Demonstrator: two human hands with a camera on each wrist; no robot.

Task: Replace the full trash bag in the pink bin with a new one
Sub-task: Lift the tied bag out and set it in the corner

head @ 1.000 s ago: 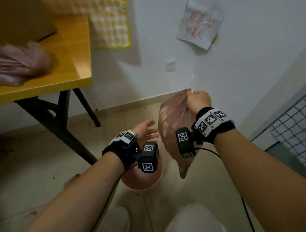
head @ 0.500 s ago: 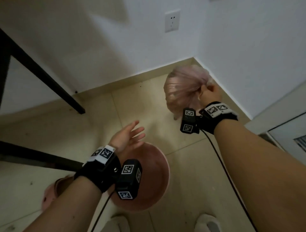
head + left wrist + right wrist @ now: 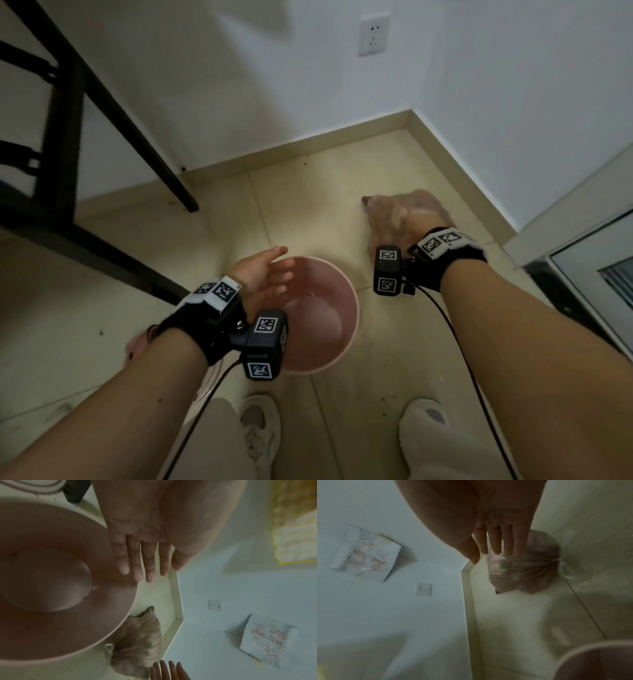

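Observation:
The pink bin (image 3: 346,329) stands on the floor between my arms, with no bag in it; its bare inside shows in the left wrist view (image 3: 51,574). The full pink trash bag (image 3: 383,209) lies on the tiles near the wall corner, its neck gathered. My right hand (image 3: 409,219) hovers over the bag with fingers (image 3: 496,540) straight, holding nothing; the bag (image 3: 525,572) lies just past them. Over the bin's left rim my left hand (image 3: 270,270) is flat and empty, fingers (image 3: 142,563) straight.
Black table legs (image 3: 137,130) slant down at the left. A wall socket (image 3: 374,34) sits above the corner, and a door frame (image 3: 582,240) is on the right. My slippered feet (image 3: 260,431) stand just behind the bin. A pink object (image 3: 135,346) is partly hidden by my left forearm.
My right hand carried the full bag down from chest height to the floor by the corner and let go of it. The left hand stayed open above the bin.

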